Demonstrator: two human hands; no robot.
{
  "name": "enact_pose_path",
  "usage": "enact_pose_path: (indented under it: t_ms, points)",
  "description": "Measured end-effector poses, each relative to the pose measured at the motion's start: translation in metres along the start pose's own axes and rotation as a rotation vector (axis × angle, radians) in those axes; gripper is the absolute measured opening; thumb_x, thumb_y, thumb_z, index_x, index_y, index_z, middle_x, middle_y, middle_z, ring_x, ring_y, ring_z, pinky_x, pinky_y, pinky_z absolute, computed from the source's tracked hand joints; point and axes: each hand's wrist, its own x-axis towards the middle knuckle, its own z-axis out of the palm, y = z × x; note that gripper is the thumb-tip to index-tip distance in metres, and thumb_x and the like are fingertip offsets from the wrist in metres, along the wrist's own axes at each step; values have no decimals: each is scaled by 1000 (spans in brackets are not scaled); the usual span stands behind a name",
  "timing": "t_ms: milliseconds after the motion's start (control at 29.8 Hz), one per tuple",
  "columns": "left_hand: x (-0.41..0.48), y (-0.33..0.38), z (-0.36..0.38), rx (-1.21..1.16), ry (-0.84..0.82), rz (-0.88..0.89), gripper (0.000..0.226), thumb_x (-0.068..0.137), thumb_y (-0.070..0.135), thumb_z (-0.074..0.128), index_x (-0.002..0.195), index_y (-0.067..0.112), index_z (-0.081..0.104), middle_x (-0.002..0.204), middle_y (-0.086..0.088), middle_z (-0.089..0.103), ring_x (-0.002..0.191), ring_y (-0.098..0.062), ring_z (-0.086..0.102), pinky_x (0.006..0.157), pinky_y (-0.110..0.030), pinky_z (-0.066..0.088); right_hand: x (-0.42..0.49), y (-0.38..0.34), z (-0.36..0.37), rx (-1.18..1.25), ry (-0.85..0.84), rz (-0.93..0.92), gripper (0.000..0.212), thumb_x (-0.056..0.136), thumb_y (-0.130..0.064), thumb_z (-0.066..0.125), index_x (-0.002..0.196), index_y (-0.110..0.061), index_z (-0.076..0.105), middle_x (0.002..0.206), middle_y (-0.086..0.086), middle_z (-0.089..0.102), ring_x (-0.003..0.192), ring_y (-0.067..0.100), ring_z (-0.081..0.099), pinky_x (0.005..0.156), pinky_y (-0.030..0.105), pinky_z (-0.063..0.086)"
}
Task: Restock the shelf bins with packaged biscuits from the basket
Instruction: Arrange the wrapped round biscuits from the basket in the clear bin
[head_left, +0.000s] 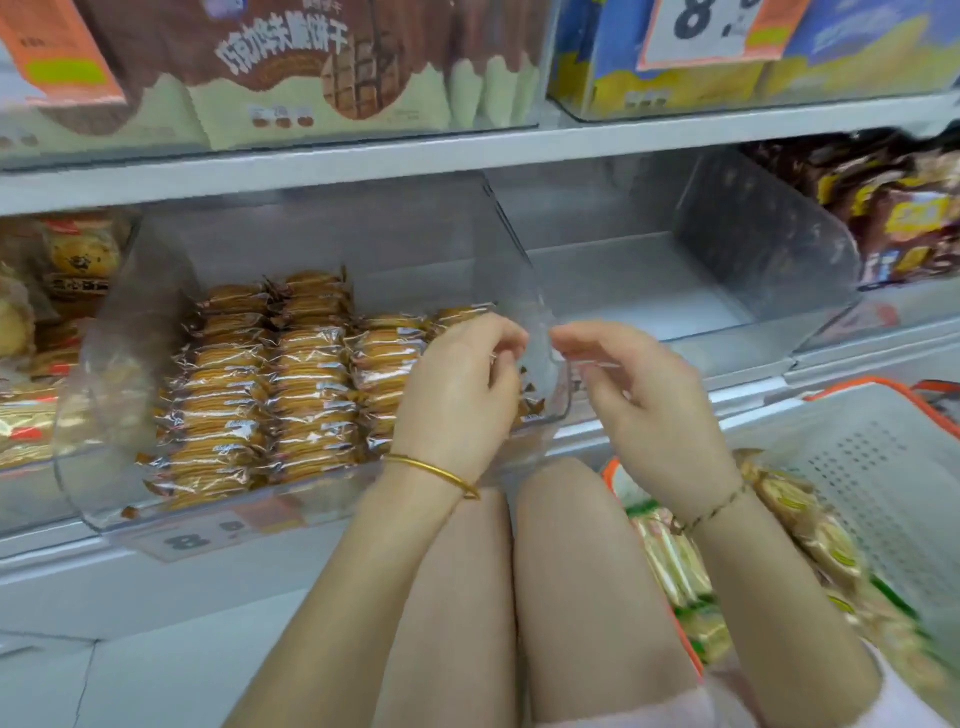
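Observation:
A clear shelf bin (98, 415) holds rows of round golden biscuit packets (306, 384) in clear wrap with brown ends. My left hand (457, 400) is inside this bin at its right end, fingers curled round a biscuit packet (527, 402) that is mostly hidden behind the hand. My right hand (644, 395) hovers just outside the bin's clear right wall (540, 322), fingers loosely curled, with nothing visible in it. The white basket (893, 467) with an orange rim sits at lower right, by my right forearm, and holds packaged biscuits (810, 519).
A second clear bin (649, 291) to the right has nothing in it. Brown snack bags (904, 218) fill the far right bin, pastries (78, 254) the far left. Boxed wafers (311, 67) stand on the shelf above. Green-striped packets (670, 561) lie in the basket. My knees (519, 571) are below.

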Motion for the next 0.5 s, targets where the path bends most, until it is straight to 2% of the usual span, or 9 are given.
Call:
enact_pose_path:
  t_ms: [67,134,201,302,402,503]
  points:
    - [-13,19,31,-160,-114,17,23,85,1,52,93,15,67,86,7,66,70,-1,53,73,-17,42,-26,23,-19,61,71,82,39,80,2,47,104,-23,65,101,-6,67,96,5,62,87,21,48]
    - [-26,35,68,-233,-285,21,23,85,0,51,92,15,68,81,9,66,64,2,52,68,-10,40,-51,52,-37,99,125,213,36,80,-3,47,98,-31,63,96,-9,67,94,7,63,84,25,50]
    - [-39,44,109,-290,-483,-15,24,86,-2,49,90,14,66,80,6,66,57,4,51,64,-12,41,-76,89,-55,22,100,372,34,83,2,51,100,-26,63,96,-7,67,93,13,63,85,31,50]
    - [-53,52,166,-397,-722,-134,29,88,-4,43,84,19,60,77,5,64,47,3,51,55,-19,45,-115,149,-82,-268,48,642,30,89,1,49,111,-12,64,108,7,68,98,22,62,87,34,49]
    - [-63,52,208,-390,-834,-217,27,89,-5,41,92,13,61,86,-2,66,50,0,53,44,-10,36,-146,185,-99,-426,15,867,37,89,1,43,117,-15,61,119,10,63,107,29,58,88,39,49]
    - [-74,46,230,-354,-893,-302,27,89,-6,39,100,6,61,90,-4,65,57,-5,55,44,-13,38,-166,202,-107,-548,-7,951,49,82,7,45,123,-17,58,126,10,56,114,32,52,93,41,47]
